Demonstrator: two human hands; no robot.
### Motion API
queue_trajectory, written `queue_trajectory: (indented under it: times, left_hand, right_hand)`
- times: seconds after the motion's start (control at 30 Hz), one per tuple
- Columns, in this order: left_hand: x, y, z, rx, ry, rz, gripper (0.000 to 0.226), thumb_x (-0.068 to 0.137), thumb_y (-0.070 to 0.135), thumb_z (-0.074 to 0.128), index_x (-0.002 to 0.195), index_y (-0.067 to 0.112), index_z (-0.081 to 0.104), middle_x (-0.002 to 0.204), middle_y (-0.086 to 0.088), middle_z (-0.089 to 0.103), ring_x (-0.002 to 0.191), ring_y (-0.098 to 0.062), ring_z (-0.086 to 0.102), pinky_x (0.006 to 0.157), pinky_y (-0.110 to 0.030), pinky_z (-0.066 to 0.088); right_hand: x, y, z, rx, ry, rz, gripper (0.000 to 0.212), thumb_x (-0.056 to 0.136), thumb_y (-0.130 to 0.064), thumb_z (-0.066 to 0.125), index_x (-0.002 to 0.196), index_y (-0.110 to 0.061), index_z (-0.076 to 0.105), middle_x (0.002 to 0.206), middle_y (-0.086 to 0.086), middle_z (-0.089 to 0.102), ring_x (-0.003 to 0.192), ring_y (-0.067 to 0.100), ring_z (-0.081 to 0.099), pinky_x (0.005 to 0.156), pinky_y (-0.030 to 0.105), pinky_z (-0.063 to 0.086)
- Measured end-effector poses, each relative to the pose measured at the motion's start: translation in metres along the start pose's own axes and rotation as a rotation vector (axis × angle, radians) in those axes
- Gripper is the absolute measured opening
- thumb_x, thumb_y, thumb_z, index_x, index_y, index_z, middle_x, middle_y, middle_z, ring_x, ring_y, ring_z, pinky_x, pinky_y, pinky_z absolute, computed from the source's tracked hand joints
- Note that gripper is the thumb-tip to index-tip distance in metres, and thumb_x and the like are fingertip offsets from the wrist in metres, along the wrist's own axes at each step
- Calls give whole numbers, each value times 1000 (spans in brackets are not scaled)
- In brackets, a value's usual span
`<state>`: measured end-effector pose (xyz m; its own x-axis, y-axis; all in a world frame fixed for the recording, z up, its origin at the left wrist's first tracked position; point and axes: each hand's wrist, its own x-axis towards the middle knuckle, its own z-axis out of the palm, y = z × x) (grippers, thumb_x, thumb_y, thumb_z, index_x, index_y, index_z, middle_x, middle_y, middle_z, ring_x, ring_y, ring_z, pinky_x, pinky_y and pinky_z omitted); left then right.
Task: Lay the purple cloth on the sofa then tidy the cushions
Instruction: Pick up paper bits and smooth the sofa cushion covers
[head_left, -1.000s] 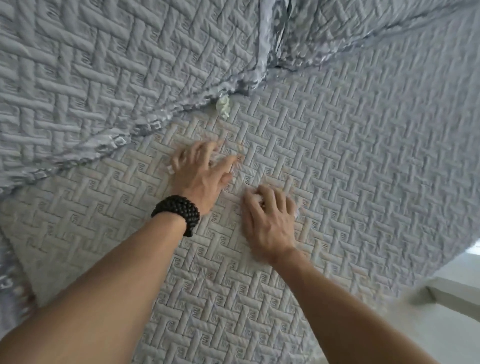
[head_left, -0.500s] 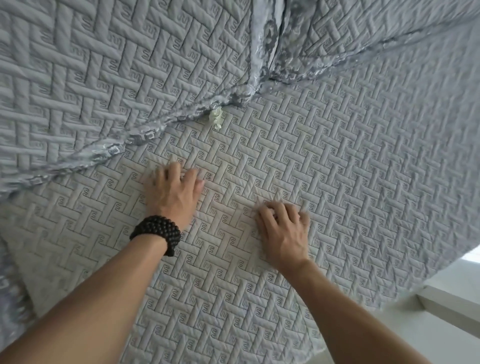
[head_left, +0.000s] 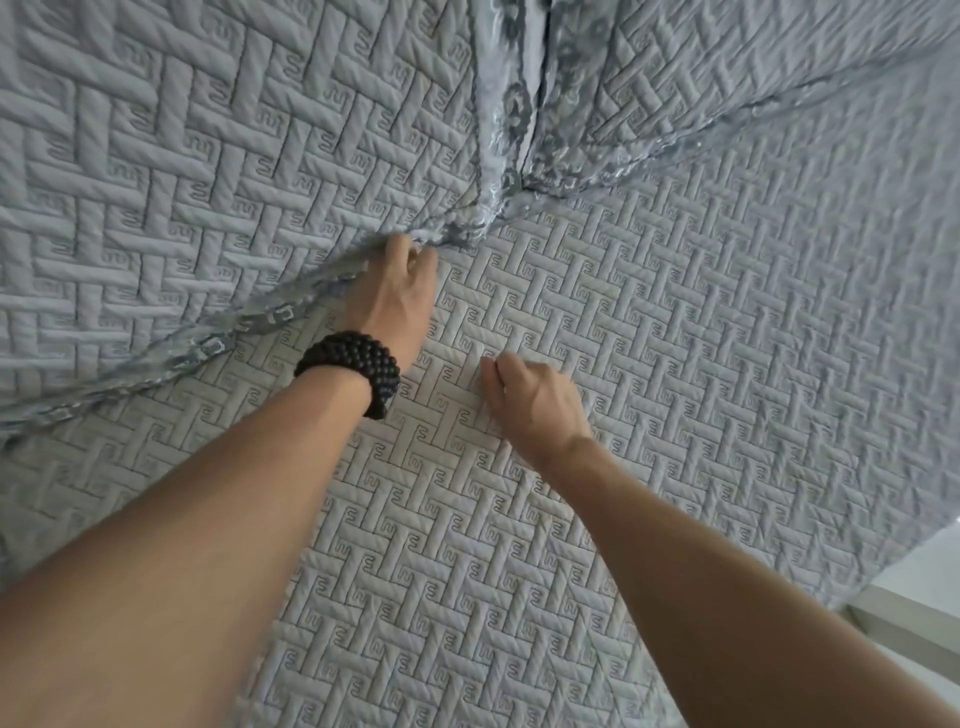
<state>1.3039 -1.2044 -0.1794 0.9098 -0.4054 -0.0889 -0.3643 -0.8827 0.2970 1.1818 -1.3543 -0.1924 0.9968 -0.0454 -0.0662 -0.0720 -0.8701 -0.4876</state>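
Note:
The pale grey-purple quilted cloth covers the sofa seat and fills most of the view. Two back cushions in the same quilting stand behind it, the left cushion and the right cushion, meeting at a shiny patterned trim. My left hand, with a black bead bracelet on the wrist, reaches into the crease under the left cushion's lower corner; its fingertips are hidden there. My right hand rests on the cloth just to the right, fingers curled and pinching a small ridge of it.
The cloth's right edge hangs over the sofa's front at the lower right. Beyond it lie a white floor and a pale ledge.
My left hand has moved up from the flat cloth to the crease under the left cushion, covering the small white tag seen there before. My right hand has curled its fingers and stayed nearly in place.

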Motion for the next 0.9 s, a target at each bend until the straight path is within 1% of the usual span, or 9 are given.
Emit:
queue_trajectory:
  times: [0.1, 0.2, 0.3, 0.4, 0.5, 0.57, 0.73, 0.8, 0.9]
  left_hand:
    - [2, -1, 8, -48, -55, -70, 29, 94, 12, 51, 122, 12, 45, 115, -19, 47, 74, -22, 55, 59, -35, 53]
    - [2, -3, 15, -77, -85, -48, 17, 96, 8, 47, 113, 5, 47, 114, -20, 52, 75, -10, 52, 46, -15, 39]
    - [-22, 4, 3, -78, 13, 86, 38, 98, 33, 38, 76, 9, 58, 56, 5, 47, 43, -8, 37, 40, -16, 20]
    - [-80, 15, -9, -167, -76, 262, 44, 92, 39, 48, 53, 19, 47, 41, 9, 31, 34, -12, 29, 40, -17, 23]
    - [-108, -14, -13, -197, -46, 170, 31, 93, 28, 55, 67, 14, 58, 48, 4, 49, 36, -2, 27, 37, -12, 23]
    - [-109, -41, -17, -158, 57, 64, 8, 90, 16, 60, 90, 10, 65, 72, -2, 67, 43, 3, 31, 44, -4, 18]
    - [-127, -71, -6, -83, 116, -260, 39, 85, 2, 56, 122, 13, 51, 130, -17, 45, 58, -9, 47, 47, -18, 43]
    - [-132, -69, 1, -97, 116, -295, 32, 89, 10, 54, 120, 14, 50, 127, -18, 46, 68, -13, 51, 54, -26, 51]
    - [-133, -67, 9, 28, 57, -325, 28, 96, 30, 45, 106, 6, 56, 100, -16, 59, 69, -18, 49, 55, -30, 43]
  right_hand:
    - [2, 3, 8, -23, 36, 56, 39, 102, -22, 47, 64, -16, 42, 46, -8, 41, 32, 14, 36, 29, 26, 37]
    - [-1, 6, 15, -66, 86, 68, 38, 100, -20, 52, 65, -19, 39, 45, -9, 41, 30, 12, 35, 27, 23, 34]
    - [-1, 8, 19, -97, 87, 94, 36, 101, -25, 51, 66, -19, 42, 48, -5, 50, 34, 16, 44, 32, 23, 35]
    - [-3, 8, 22, -135, 85, 137, 35, 101, -32, 48, 68, -20, 44, 53, -6, 51, 39, 18, 45, 38, 19, 30]
    - [-4, 3, 25, -163, 75, 162, 37, 104, -36, 41, 69, -22, 40, 55, -11, 48, 37, 12, 42, 40, 16, 20]
    - [-4, 1, 26, -187, 55, 194, 38, 104, -39, 36, 71, -22, 41, 55, -12, 46, 38, 10, 42, 40, 16, 26]
    - [-5, -3, 26, -237, 6, 221, 37, 105, -41, 30, 75, -22, 41, 53, -13, 40, 37, 3, 36, 40, 14, 22]
    - [-6, -5, 25, -236, -1, 231, 37, 105, -41, 29, 76, -22, 41, 53, -12, 42, 38, 2, 36, 41, 15, 21]
    - [-4, -6, 26, -231, -26, 246, 37, 105, -42, 27, 78, -21, 43, 54, -11, 45, 39, 4, 40, 40, 17, 25]
